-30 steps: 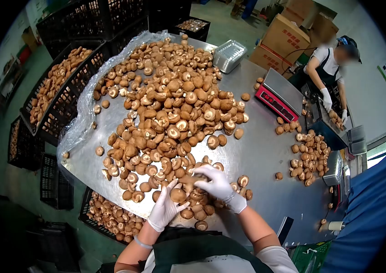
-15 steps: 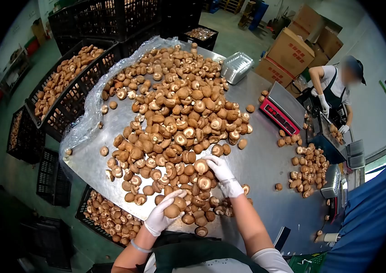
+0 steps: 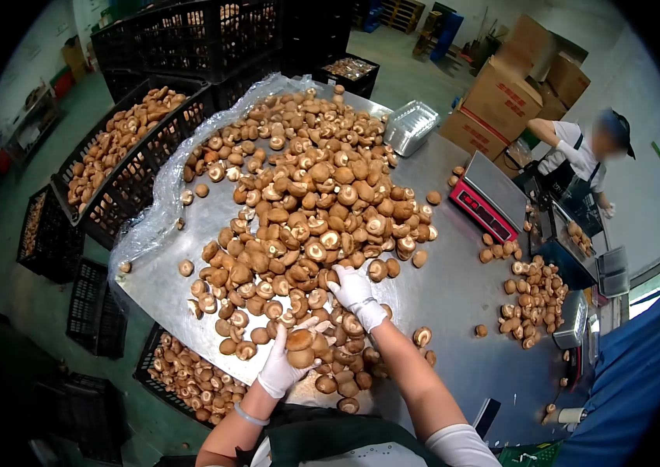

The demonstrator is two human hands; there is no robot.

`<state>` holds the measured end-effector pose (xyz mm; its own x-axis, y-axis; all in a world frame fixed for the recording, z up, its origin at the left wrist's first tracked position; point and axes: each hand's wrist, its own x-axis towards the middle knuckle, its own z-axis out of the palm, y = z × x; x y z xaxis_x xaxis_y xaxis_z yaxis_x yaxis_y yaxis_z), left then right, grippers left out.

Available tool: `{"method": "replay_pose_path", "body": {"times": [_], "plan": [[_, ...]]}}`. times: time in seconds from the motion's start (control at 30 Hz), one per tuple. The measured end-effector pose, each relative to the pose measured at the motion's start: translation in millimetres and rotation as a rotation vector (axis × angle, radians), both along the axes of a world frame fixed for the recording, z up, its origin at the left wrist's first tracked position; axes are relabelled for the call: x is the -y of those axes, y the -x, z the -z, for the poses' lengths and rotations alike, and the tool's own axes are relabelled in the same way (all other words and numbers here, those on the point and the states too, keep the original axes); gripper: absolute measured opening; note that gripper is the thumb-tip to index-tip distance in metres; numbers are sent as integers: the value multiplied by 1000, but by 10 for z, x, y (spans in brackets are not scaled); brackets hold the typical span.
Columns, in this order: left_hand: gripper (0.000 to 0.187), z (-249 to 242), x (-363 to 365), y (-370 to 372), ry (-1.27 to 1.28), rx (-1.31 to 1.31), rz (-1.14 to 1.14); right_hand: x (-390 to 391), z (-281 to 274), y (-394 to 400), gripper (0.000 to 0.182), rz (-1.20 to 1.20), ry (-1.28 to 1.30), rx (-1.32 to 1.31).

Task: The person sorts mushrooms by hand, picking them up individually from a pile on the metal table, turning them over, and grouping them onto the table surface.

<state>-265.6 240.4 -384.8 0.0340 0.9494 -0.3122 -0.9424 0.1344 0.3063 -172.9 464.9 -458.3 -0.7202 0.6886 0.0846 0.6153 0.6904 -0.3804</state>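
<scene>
A big heap of brown mushrooms [image 3: 322, 187] covers the middle of the metal table [image 3: 454, 311]. My left hand [image 3: 281, 367], in a white glove, is closed round a couple of mushrooms [image 3: 299, 348] near the table's front edge. Reaching into the front of the heap, my right hand [image 3: 355, 291], also gloved, has its fingers bent down among the mushrooms; whether it grips one is hidden.
A red scale [image 3: 485, 201] and clear trays [image 3: 410, 127] stand on the table. A smaller mushroom pile [image 3: 534, 300] lies at right, near a co-worker [image 3: 579, 159]. Black crates [image 3: 131, 148] of mushrooms stand at left, cardboard boxes [image 3: 501, 101] behind.
My right hand has moved left over the heap, away from the mushroom it was touching. My left hand still holds mushrooms, its fingers more spread. The co-worker has raised an arm.
</scene>
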Motion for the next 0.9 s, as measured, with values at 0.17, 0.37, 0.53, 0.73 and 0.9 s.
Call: {"method": "replay_pose_path", "body": {"times": [0.17, 0.37, 0.53, 0.73, 0.9], "plan": [[69, -49, 38, 14, -17, -67, -125, 117, -616, -252, 44, 86, 704, -401], [56, -117, -100, -138, 42, -383, -320, 926, -773, -712, 47, 282, 1538, -1168], [50, -235, -134, -401, -130, -1636, -222, 1517, -661, -401, 50, 430, 1836, -1501], [68, -462, 16, -479, -191, -2070, 148, 1681, -439, -589, 48, 308, 2188, -1579], [62, -533, 91, -494, -313, -1987, -16, 1488, -539, -998, 54, 216, 1399, -1369]]}}
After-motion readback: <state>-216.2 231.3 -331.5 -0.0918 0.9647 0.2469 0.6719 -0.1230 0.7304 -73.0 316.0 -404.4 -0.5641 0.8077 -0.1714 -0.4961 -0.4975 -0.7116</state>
